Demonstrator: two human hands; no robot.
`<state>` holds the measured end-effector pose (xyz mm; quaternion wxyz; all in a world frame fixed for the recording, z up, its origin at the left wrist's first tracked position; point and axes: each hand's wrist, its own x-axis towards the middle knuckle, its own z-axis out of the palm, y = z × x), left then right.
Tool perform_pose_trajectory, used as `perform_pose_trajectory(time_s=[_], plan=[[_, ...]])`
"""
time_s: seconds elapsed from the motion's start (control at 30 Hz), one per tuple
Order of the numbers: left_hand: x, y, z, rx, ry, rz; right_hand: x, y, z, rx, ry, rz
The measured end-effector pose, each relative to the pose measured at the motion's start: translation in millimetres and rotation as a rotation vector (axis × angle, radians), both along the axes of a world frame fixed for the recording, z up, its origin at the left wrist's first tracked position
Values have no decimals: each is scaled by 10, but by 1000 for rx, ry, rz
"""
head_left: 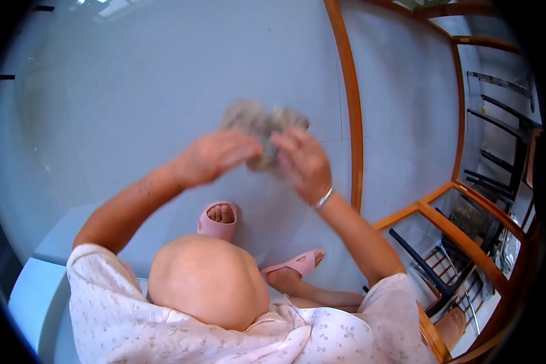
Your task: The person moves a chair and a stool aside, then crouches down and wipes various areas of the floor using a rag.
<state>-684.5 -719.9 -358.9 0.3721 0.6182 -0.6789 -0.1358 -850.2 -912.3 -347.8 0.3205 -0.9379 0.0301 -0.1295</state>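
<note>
A crumpled grey-beige cloth [255, 124] is held up in front of me, smeared by motion, so its exact kind is unclear. My left hand [215, 156] grips it from the left, with fingers pressed together against its lower edge. On the other side, my right hand [306, 161], with a silver bracelet at the wrist, has its bent fingers on the cloth. The parts of the cloth behind the fingers are hidden.
Pale floor [164, 91] lies below, with my feet in pink slippers [218, 221]. A wooden-framed partition [346, 79] runs along the right. Beyond it stands a dark rack [497, 127]. A light blue surface [36, 303] is at lower left.
</note>
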Motion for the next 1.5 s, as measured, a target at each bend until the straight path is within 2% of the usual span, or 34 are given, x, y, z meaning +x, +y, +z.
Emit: perform_pose_trajectory(time_s=[0.07, 0.13, 0.2, 0.27, 0.3, 0.47, 0.53, 0.6, 0.63, 0.7, 0.87, 0.97, 1.0, 1.03, 1.1, 1.13, 1.2, 1.27, 1.33, 1.5], plan=[[-396, 422, -92, 176, 29, -91, -456, 331, -116, 79, 253, 65], [-693, 801, -426, 326, -33, -198, -769, 587, -429, -17, 340, 206], [-849, 1053, -711, 449, -101, -174, -913, 821, -733, -178, 402, 336], [-753, 1135, -948, 506, -17, -243, -714, 838, -829, -218, 499, 404], [-704, 1170, -1131, 451, 96, -178, -559, 806, -842, -220, 481, 374], [287, 313, -1087, 417, -199, 107, 565, 266, -1143, -381, 303, 119], [797, -118, -1193, 307, -270, 212, 1161, -81, -1239, -288, 176, 15], [1059, -445, -1096, 277, -230, 288, 1571, -298, -932, 42, 205, -92], [1092, -569, -987, 225, -195, 336, 1624, -326, -772, 40, 209, -96], [982, -715, -683, 122, -164, 370, 1623, -377, -570, 56, -70, -213], [273, -353, -282, 105, -14, 317, 510, -213, -94, 4, -160, -260], [191, -79, -400, 101, -40, 315, -409, -245, -73, -101, 7, -353], [205, 29, -494, 153, -57, 428, -668, -257, -119, -184, 118, -360], [257, 118, -595, 204, -74, 542, -868, -212, -240, -194, 114, -364], [480, 246, -741, 275, -107, 631, -1178, -183, -524, -254, 457, -539], [630, 293, -817, 282, -177, 682, -1212, -152, -677, -259, 455, -544], [960, 425, -961, 287, -264, 774, -1089, 41, -941, -34, 611, -720], [1287, 495, -1056, 330, -317, 913, -798, 83, -1046, -65, 684, -775], [1549, 574, -1130, 332, -311, 1026, -535, -5, -1149, -236, 566, -893], [2007, 668, -1390, 383, -361, 1197, 157, -546, -1248, -296, 482, -792]])
